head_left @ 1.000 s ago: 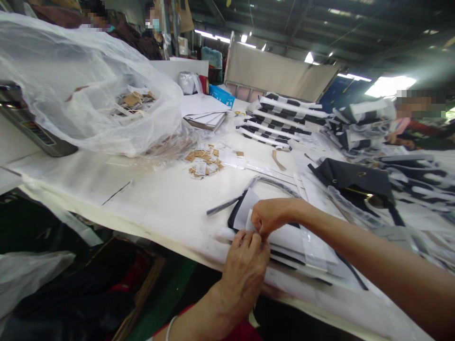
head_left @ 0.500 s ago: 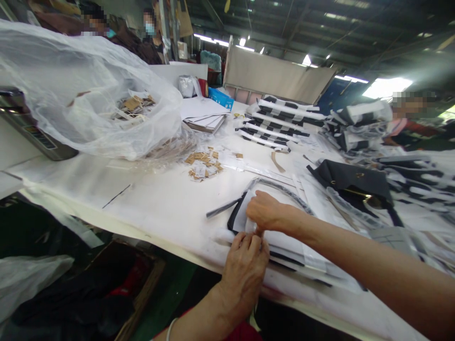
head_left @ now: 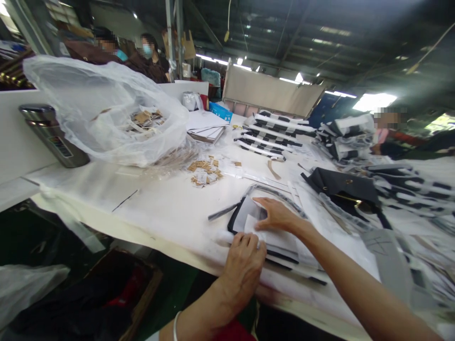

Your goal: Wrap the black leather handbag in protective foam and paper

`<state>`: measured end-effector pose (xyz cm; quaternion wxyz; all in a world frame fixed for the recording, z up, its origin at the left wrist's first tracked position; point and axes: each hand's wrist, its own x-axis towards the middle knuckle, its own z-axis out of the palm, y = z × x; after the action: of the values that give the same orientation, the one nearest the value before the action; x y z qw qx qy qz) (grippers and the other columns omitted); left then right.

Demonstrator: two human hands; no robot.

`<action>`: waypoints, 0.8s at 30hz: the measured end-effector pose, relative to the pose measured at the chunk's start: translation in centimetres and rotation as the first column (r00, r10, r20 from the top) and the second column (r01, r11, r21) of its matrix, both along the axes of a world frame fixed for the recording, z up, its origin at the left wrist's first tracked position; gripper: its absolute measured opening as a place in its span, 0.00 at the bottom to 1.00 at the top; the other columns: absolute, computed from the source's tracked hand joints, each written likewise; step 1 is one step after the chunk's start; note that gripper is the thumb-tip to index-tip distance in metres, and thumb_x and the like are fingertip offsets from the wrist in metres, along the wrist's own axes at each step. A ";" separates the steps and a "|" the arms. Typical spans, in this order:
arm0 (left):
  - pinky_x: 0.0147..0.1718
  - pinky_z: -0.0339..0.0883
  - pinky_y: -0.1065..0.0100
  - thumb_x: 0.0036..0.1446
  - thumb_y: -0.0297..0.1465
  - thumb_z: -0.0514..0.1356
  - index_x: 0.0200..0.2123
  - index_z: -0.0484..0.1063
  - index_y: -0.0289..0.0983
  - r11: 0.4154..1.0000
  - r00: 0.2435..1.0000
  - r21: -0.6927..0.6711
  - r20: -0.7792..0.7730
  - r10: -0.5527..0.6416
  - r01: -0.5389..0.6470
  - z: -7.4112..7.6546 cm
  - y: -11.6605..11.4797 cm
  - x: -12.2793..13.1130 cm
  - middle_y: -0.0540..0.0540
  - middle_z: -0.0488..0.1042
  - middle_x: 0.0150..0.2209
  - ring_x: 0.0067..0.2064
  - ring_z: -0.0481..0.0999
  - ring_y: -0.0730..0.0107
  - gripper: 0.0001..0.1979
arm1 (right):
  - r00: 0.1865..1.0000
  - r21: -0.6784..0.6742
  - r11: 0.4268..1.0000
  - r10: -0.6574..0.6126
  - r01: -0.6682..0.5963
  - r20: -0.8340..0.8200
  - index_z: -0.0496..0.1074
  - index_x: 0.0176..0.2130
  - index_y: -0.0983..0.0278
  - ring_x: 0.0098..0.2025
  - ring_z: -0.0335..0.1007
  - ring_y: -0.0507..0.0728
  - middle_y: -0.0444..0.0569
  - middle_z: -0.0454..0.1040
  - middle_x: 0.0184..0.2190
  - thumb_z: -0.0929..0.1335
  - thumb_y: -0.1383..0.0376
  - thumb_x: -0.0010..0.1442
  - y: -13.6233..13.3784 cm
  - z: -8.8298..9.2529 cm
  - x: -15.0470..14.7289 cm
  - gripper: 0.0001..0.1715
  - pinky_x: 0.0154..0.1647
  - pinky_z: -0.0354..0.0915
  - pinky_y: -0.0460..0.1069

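Note:
A flat black handbag lies at the table's front edge, with pale sheet material over its upper side. Its long strap or handle, wrapped in clear film, loops behind it and sticks out to the left. My left hand has its fingers curled over the bag's near edge; what lies under the fingertips is hidden. Over the middle of the bag, my right hand has thumb and fingers apart, the thumb close to a small white paper piece. Another black handbag with gold-coloured hardware lies to the right.
Brown paper tags lie in a loose pile beyond the bag. A large clear plastic bag with more tags stands left, beside a metal flask. Wrapped black-and-white pieces are stacked at the back. Other people are in the background.
My right hand has gone from a closed fist near my left fingers to spread fingers over the bag. My left hand stays at the near edge. The camera view has shifted slightly.

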<state>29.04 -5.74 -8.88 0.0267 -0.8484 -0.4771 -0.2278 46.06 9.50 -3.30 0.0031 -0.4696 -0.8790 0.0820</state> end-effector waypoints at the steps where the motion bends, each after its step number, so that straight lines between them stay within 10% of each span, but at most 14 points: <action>1: 0.52 0.64 0.57 0.64 0.23 0.52 0.54 0.66 0.35 1.000 1.000 -0.005 -0.004 0.001 -0.001 0.1 0.0 0.0 0.42 0.70 0.43 0.45 0.70 0.60 0.16 | 0.999 0.062 0.997 -0.045 0.046 -0.012 0.62 0.63 0.65 0.63 0.58 0.70 0.61 0.64 0.62 0.75 0.49 0.47 -0.2 -0.1 0.2 0.50 0.63 0.53 0.63; 9: 0.52 0.63 0.57 0.61 0.33 0.59 0.62 0.56 0.31 1.000 0.999 -0.008 0.027 -0.020 0.020 0.8 0.4 -0.2 0.36 0.67 0.55 0.54 0.68 0.56 0.28 | 0.934 0.065 0.961 -0.242 0.268 -0.264 0.58 0.65 0.62 0.66 0.55 0.65 0.56 0.60 0.66 0.59 0.47 0.65 -4.8 2.5 4.8 0.37 0.66 0.53 0.62; 18: 0.64 0.48 0.47 0.64 0.36 0.58 0.61 0.59 0.29 0.990 0.985 0.118 -0.166 -0.053 0.074 -0.3 1.2 -0.2 0.37 0.67 0.58 0.65 0.58 0.49 0.27 | 0.982 0.274 0.944 -0.161 0.182 -0.099 0.59 0.66 0.60 0.68 0.50 0.67 0.55 0.57 0.67 0.55 0.47 0.68 -9.8 -7.8 8.3 0.35 0.66 0.52 0.68; 24: 0.65 0.50 0.49 0.62 0.44 0.60 0.65 0.54 0.38 0.995 0.995 0.008 -0.043 -0.095 0.095 1.2 1.0 -1.7 0.42 0.64 0.62 0.65 0.59 0.57 0.34 | 0.987 0.307 0.940 -0.120 0.148 -0.109 0.63 0.64 0.59 0.67 0.54 0.68 0.53 0.59 0.66 0.54 0.46 0.66 -8.8 -9.4 9.0 0.35 0.63 0.58 0.68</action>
<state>27.31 -4.73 -7.65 0.0304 -0.8746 -0.4344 -0.2131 55.04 0.72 -12.73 0.1224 -0.5179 -0.8458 -0.0384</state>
